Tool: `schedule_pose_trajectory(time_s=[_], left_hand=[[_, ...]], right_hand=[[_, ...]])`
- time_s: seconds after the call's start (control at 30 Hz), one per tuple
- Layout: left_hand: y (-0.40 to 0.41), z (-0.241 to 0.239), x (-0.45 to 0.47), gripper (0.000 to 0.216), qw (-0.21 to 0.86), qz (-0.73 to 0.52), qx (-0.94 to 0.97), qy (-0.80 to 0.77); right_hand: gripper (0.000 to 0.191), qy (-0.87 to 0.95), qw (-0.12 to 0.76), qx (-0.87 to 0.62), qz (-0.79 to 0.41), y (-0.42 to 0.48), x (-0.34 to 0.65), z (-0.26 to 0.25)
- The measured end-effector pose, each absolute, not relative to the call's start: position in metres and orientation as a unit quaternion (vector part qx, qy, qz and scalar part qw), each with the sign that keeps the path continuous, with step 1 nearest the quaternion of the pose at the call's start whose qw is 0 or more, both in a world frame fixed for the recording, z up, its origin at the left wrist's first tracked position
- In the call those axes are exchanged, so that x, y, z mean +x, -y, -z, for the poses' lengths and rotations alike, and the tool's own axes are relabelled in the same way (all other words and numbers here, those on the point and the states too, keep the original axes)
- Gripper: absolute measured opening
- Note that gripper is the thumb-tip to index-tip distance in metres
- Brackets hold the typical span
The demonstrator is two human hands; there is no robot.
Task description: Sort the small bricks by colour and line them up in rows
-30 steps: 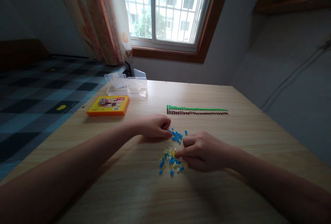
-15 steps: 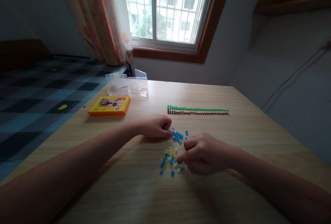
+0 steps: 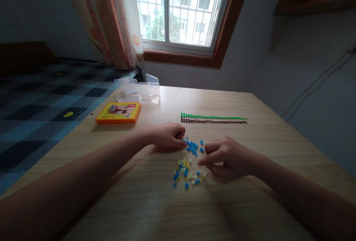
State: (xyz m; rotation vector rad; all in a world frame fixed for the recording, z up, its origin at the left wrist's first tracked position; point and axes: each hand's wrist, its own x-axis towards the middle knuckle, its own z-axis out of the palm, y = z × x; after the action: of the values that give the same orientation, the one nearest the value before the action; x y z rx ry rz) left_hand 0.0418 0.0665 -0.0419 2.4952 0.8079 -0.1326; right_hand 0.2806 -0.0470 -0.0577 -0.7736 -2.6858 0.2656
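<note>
My left hand [image 3: 167,135] rests curled on the wooden table [image 3: 144,204], its fingertips touching the left edge of a small cluster of blue bricks [image 3: 192,147]. My right hand [image 3: 226,157] hovers just right of that cluster, thumb and forefinger pinched together; whatever is between them is too small to make out. Below the blue cluster lies a mixed pile of blue, yellow and pale bricks [image 3: 187,174]. Farther back run two long straight rows, a green brick row [image 3: 213,116] and a dark brown brick row [image 3: 213,121] right in front of it.
An orange flat box [image 3: 118,112] lies at the left of the table, with clear plastic containers [image 3: 138,90] behind it. A bed with a checked cover [image 3: 41,111] stands left of the table. A window and curtain [image 3: 111,22] are behind.
My right hand has lifted from the mixed pile and moved up and right toward the blue cluster, fingers pinched. My left hand has stayed put.
</note>
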Motion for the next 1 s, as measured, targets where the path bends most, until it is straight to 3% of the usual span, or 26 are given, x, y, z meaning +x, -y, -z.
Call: schedule_pose_trajectory(time_s=[0.2,0.43,0.67,1.0], left_hand=[[-0.066,0.041,0.042,0.035,0.246,0.054,0.919,-0.304],[-0.064,0.038,0.043,0.033,0.243,0.062,0.920,-0.302],[-0.065,0.040,0.043,0.035,0.256,0.052,0.916,-0.304],[-0.066,0.041,0.042,0.037,0.253,0.056,0.916,-0.306]], right_hand=[[0.031,0.948,0.154,-0.233,-0.153,0.053,0.276,0.061],[0.028,0.939,0.150,-0.308,-0.034,0.044,0.281,0.060],[0.029,0.939,0.158,-0.233,-0.197,0.059,0.272,0.050],[0.031,0.944,0.126,-0.239,-0.189,0.059,0.272,0.059]])
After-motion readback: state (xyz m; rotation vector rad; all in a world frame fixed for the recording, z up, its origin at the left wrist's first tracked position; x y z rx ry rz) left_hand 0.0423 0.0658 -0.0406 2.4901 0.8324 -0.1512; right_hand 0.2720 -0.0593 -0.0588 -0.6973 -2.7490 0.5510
